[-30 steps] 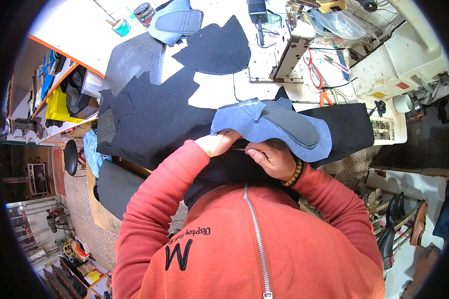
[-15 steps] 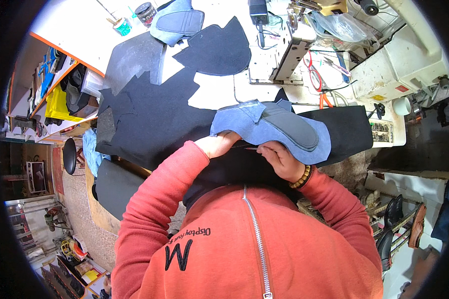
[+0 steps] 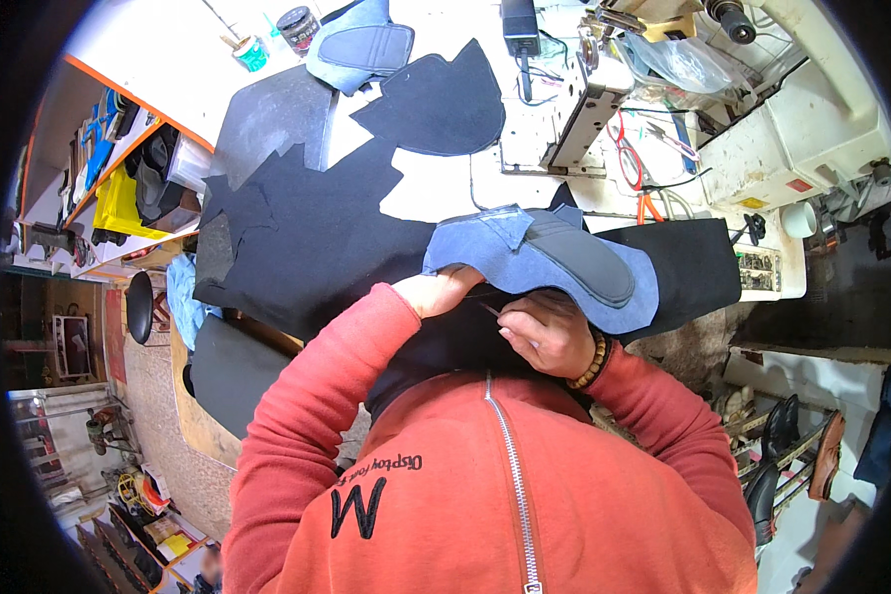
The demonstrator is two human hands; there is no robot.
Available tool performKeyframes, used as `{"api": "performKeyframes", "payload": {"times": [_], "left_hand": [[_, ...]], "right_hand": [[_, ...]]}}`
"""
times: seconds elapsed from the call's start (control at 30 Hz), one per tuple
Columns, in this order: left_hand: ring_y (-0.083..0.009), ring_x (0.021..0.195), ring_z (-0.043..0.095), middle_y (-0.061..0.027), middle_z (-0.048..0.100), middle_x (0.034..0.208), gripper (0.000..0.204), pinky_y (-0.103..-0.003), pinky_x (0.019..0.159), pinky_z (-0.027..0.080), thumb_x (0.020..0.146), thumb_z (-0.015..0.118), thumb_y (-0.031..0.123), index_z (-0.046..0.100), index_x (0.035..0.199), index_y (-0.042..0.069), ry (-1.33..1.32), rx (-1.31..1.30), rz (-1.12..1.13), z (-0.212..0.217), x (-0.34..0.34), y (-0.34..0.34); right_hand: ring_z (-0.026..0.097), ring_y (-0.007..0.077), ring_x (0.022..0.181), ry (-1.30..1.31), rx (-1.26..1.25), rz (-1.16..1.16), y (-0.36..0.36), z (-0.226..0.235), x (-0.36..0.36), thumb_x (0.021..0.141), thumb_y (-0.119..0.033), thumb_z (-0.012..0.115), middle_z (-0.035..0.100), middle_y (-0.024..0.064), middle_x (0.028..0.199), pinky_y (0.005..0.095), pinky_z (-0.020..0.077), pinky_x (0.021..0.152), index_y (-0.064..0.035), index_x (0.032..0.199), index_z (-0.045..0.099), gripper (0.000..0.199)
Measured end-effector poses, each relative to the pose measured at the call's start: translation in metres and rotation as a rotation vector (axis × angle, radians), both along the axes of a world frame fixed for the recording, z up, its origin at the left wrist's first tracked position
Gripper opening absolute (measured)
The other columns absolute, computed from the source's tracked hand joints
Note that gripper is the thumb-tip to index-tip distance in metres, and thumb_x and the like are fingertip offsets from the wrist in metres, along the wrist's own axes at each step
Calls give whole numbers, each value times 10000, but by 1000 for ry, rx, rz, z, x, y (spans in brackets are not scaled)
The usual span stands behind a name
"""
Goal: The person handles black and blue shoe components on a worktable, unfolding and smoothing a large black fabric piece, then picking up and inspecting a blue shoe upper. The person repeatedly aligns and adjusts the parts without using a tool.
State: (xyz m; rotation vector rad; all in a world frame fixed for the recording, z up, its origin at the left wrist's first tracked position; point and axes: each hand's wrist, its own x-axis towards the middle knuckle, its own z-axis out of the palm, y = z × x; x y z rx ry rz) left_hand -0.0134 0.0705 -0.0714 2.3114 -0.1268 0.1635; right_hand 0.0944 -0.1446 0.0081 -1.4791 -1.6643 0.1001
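Workpiece: blue fabric panel (image 3: 540, 259) with a grey padded insert (image 3: 589, 259) stitched on top, held at the near edge of the surface (image 3: 436, 193), just in front of the person's chest.
Left hand: left hand (image 3: 445, 289) is closed on the left near edge of the blue fabric panel, fingers tucked under the cloth.
Right hand: right hand (image 3: 549, 332) is pinched around a thin dark tool (image 3: 492, 311), possibly small snips or a needle, too small to tell; its tip is set at the panel's near edge, between the two hands.
Handling: the panel is judged light and soft, drooping where unsupported; the padded insert is judged stiffer and thicker, so the piece is likely to bend around it rather than through it. Nothing fragile is seen, though the cloth may slide over the black felt sheet (image 3: 307, 238) beneath.
Grip points: the thin blue margin around the insert is judged the best place to be taken hold of, at the near edge, as it is now held.
Orientation: the long axis is laid roughly left to right, dipping toward the person's right; the padded face is turned up, and the rounded end points right.
Surroundings: a sewing machine (image 3: 574, 119) is set beyond the panel, and orange-handled scissors (image 3: 648, 203) are left near it.
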Motion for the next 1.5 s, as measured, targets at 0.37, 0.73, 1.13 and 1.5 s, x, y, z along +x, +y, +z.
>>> {"api": "performKeyframes", "payload": {"times": [0.37, 0.73, 1.13, 1.5], "left_hand": [[-338, 1416, 398, -197, 430, 1516, 442, -400, 1181, 298, 1042, 429, 190, 433, 1460, 45, -8, -4, 3, -5, 2, -1], [-357, 1440, 354, -201, 374, 1553, 504, -408, 1221, 225, 1035, 387, 203, 367, 1519, 62, 96, -114, -87, 45, 5, -14], [-286, 1478, 323, -116, 401, 1565, 549, -504, 1198, 212, 950, 542, 235, 457, 1490, 183, -48, 234, -98, 48, 1, -26], [-345, 1175, 550, -138, 584, 1259, 346, -449, 976, 443, 925, 578, 166, 576, 1258, 75, -96, 77, 214, 52, -3, -39]], "right_hand": [[662, 280, 833, 66, -17, -52, -17, -7, 5, 819, -14, 718, 673, 108, 940, 369, 527, 746, -42, 972, 639, 174], [705, 273, 741, 105, 113, 272, -63, 107, 18, 767, -60, 687, 713, 130, 890, 399, 597, 669, -19, 900, 650, 145], [692, 301, 909, 198, -286, 60, 32, 88, 78, 913, -47, 642, 707, 138, 1025, 364, 553, 793, -18, 1109, 684, 203], [689, 283, 875, 174, -211, -37, 74, 31, 62, 911, -146, 656, 721, 97, 921, 378, 524, 799, -53, 1039, 724, 172]]}}
